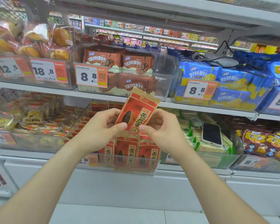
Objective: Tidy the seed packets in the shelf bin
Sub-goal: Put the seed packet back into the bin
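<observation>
With left hand [102,126] and right hand [160,126] pinching the tilted seed packet [137,114] at mid-frame, fingers clamped on its lower edges, square it upright before sliding it behind the front row [129,152] in the clear bin [158,159].

The lower shelf [192,172] carries clear bins side by side: the seed packet bin [120,168] stands at its front edge, just beside a bin of green-and-white packs [217,160]. The upper shelf [39,88] carries a bin of brown biscuit packs [166,70] next to a bin of blue packs [229,103].
</observation>
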### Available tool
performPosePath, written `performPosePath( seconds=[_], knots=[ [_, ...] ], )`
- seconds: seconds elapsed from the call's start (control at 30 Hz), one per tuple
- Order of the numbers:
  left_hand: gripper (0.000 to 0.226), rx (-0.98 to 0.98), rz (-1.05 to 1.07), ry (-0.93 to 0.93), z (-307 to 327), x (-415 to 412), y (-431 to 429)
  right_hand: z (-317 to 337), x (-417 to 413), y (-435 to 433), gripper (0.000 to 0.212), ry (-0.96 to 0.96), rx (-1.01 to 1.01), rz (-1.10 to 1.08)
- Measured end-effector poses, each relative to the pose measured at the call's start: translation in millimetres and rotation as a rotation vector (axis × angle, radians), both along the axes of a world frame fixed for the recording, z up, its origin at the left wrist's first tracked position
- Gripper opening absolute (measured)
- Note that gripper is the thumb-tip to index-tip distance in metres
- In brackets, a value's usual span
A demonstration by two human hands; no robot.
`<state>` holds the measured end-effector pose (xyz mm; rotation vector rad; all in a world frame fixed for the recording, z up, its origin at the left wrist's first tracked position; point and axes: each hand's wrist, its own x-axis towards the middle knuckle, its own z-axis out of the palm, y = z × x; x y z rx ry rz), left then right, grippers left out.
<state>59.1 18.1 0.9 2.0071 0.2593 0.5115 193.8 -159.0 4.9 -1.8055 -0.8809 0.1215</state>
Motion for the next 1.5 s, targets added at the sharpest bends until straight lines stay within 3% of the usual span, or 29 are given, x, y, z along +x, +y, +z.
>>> performPosePath(
  seconds=[0.13, 0.3, 0.47, 0.6, 0.73, 0.87, 0.93, 1.1, 1.3, 1.43, 1.5],
  knots=[
    [0.031, 0.002, 0.026, -0.051, -3, 2, 17, -2, -11, 24, 0.035, 0.099, 0.273, -0.031],
    [0.039, 0.052, -0.002, -0.098, -10, 10, 34, -6, -11, 57, 0.026, 0.021, 0.325, -0.015],
    [0.028, 0.395, 0.416, 0.058, -27, 20, 60, -12, 1, 68, 0.058, -0.15, 0.272, -0.087],
    [0.014, 0.406, 0.598, 0.08, -29, 28, 68, -24, 16, 75, 0.075, -0.424, 0.201, -0.094],
    [0.027, 0.38, 0.541, 0.142, -30, 47, 63, -30, 24, 85, 0.038, -0.472, 0.196, -0.053],
    [0.051, 0.42, 0.441, 0.317, -30, 58, 65, -34, 28, 87, 0.022, -0.484, 0.154, -0.109],
    [0.058, 0.448, 0.415, 0.385, -26, 59, 67, -36, 29, 87, 0.022, -0.49, 0.139, -0.117],
    [0.044, 0.618, 0.44, 0.476, -21, 65, 69, -37, 25, 86, 0.021, -0.505, 0.199, -0.136],
    [0.074, 0.88, 0.276, 0.656, -9, 82, 77, -40, 18, 77, 0.028, -0.562, 0.282, -0.221],
    [0.04, 1.162, 0.232, 0.655, -18, 92, 78, -38, 20, 71, 0.031, -0.545, 0.307, -0.256],
    [0.045, 1.215, 0.211, 0.708, -27, 97, 81, -38, 20, 68, 0.031, -0.543, 0.313, -0.254]
  ],
)
